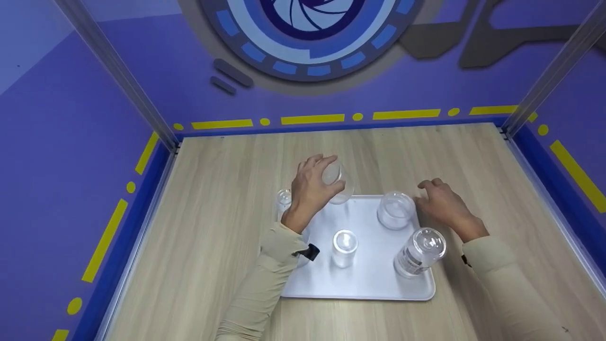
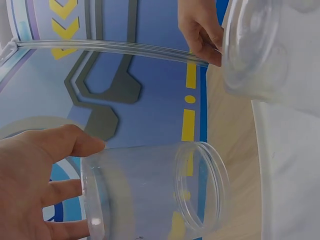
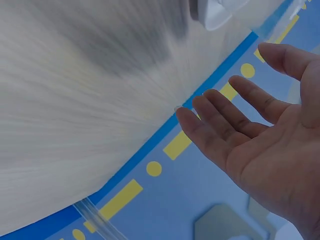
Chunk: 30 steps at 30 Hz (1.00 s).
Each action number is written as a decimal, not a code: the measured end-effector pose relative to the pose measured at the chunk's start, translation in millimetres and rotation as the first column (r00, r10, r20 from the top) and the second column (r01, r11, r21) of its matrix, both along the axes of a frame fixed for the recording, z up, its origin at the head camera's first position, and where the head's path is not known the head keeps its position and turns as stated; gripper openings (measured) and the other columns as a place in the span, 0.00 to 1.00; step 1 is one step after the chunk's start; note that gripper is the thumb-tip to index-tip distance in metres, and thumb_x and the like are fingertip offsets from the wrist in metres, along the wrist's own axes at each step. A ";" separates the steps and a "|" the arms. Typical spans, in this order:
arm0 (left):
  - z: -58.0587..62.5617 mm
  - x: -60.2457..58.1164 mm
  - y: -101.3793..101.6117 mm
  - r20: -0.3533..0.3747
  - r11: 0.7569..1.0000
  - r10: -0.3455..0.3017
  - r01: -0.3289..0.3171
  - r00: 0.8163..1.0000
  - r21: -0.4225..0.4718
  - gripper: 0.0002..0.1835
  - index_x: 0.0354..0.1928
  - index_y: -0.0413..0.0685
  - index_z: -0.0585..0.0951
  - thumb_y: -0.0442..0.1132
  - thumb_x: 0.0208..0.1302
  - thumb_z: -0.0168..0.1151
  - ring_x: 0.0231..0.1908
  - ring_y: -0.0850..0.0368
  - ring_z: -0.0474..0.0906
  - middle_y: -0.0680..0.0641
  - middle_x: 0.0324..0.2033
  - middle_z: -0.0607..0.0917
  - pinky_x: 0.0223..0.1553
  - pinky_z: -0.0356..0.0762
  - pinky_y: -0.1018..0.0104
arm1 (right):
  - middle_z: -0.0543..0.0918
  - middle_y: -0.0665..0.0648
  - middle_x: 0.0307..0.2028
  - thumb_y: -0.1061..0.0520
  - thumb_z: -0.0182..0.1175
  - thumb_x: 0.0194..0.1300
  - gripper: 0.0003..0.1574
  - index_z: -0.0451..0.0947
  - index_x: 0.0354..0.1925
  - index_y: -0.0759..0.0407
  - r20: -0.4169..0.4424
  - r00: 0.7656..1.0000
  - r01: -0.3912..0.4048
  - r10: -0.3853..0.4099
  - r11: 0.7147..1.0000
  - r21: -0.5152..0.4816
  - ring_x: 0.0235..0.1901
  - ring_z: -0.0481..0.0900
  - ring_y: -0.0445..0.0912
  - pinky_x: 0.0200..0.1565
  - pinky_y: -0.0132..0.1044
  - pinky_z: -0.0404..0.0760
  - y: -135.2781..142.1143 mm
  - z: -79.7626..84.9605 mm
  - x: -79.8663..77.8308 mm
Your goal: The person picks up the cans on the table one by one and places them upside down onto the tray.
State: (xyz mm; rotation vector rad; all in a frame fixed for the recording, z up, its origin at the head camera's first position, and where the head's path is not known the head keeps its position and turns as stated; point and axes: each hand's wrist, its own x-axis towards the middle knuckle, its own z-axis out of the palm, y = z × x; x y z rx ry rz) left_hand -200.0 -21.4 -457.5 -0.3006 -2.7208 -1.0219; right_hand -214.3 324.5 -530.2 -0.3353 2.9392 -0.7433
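Observation:
My left hand grips a clear plastic jar over the back edge of the white tray. Thumb and fingers pinch the jar's base, and its rimmed mouth points toward the tabletop. To the right of the tray, my right hand holds nothing; in the right wrist view its fingers are spread and loosely bent. A wide clear jar stands in the tray's back right corner, close to that hand. At the front right is a taller clear jar with a printed label, base up.
A small clear jar stands mid-tray. Another clear container shows at the tray's back left, with more partly hidden behind my left forearm. The wooden tabletop is bounded by blue printed walls with metal corner posts.

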 end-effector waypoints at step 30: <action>-9.2 1.3 9.6 0.067 0.993 -0.022 0.030 0.997 -0.116 0.32 0.70 0.57 0.81 0.49 0.63 0.75 0.70 0.45 0.72 0.43 0.71 0.76 0.62 0.79 0.51 | 0.75 0.80 0.56 0.53 0.53 0.80 0.29 0.73 0.63 0.78 0.036 0.999 -0.013 0.010 0.996 0.093 0.56 0.77 0.75 0.52 0.70 0.79 1.6 -28.4 8.7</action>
